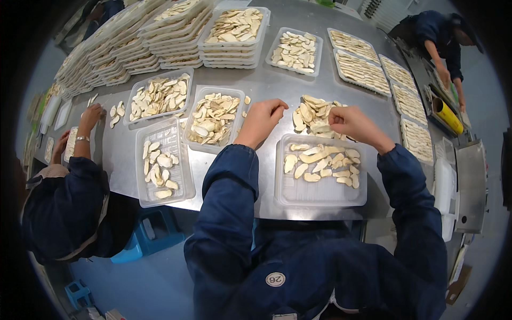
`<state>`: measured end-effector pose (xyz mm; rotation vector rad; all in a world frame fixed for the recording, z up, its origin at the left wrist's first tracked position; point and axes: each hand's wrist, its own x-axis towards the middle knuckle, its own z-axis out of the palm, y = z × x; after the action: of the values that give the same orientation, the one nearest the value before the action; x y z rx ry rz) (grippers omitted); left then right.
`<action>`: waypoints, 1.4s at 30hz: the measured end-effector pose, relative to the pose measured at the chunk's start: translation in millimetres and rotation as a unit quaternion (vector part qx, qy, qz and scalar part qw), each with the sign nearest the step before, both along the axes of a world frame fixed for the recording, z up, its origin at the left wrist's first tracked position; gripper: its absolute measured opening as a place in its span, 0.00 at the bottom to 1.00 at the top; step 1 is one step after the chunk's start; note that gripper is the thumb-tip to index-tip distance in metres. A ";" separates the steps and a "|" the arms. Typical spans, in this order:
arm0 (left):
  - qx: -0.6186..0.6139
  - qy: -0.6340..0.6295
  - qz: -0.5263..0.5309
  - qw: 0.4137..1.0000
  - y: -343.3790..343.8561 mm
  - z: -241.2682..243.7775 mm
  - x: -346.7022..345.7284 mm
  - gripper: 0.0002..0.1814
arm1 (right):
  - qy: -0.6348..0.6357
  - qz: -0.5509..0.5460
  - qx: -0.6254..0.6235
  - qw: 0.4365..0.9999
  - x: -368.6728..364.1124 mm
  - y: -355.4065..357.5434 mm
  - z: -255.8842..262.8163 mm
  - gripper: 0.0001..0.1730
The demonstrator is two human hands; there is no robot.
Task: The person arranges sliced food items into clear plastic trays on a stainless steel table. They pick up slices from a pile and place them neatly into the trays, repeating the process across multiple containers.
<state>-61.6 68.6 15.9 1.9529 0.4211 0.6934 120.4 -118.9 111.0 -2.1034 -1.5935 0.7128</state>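
Observation:
My left hand point(263, 121) is over the steel table, left of a loose pile of dried mushroom slices point(311, 113). Its thumb and fingers are drawn together; whether they hold a slice I cannot tell. At the right edge of that pile is my right hand point(351, 123), fingers curled and pinched, their tips partly hidden. Below it, near the table's front edge, lies a clear plastic tray point(319, 197) with several slices spread over its upper part. Left of my left forearm, a plastic tub point(192, 141) is heaped with slices. Farther left, a tilted tray point(141, 176) holds several more.
Tall stacks of filled trays point(176, 38) stand at the back left. Trays of slices in neat rows point(362, 72) line the right side. One co-worker's hands point(91, 116) work at the left; another person point(440, 44) bends over equipment at the far right. A blue stool point(160, 236) stands below the table.

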 end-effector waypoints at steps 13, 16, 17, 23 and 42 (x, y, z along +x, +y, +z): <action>-0.020 -0.001 0.000 1.000 1.6 0.2 1.3 0.11 | -0.051 0.193 0.108 0.974 -49.0 49.3 -22.4 0.06; -0.007 0.002 -0.001 1.000 3.6 -2.1 0.9 0.10 | -0.121 0.115 0.085 0.982 -31.9 52.4 -11.8 0.06; 0.001 0.005 -0.002 1.000 4.1 -3.2 0.6 0.10 | -0.149 0.096 0.075 0.981 -28.7 53.1 -9.3 0.06; -0.014 -0.002 0.007 1.000 1.5 2.0 0.8 0.10 | -0.256 0.128 0.012 0.958 -40.0 51.7 -17.6 0.10; 0.031 -0.021 0.004 0.999 5.1 -5.1 3.2 0.12 | -0.199 0.204 0.078 0.955 -5.8 77.1 -17.7 0.10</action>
<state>-58.5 73.7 10.8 1.9919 0.3866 0.7594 114.6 -41.8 93.3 -1.9026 -2.2611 0.2711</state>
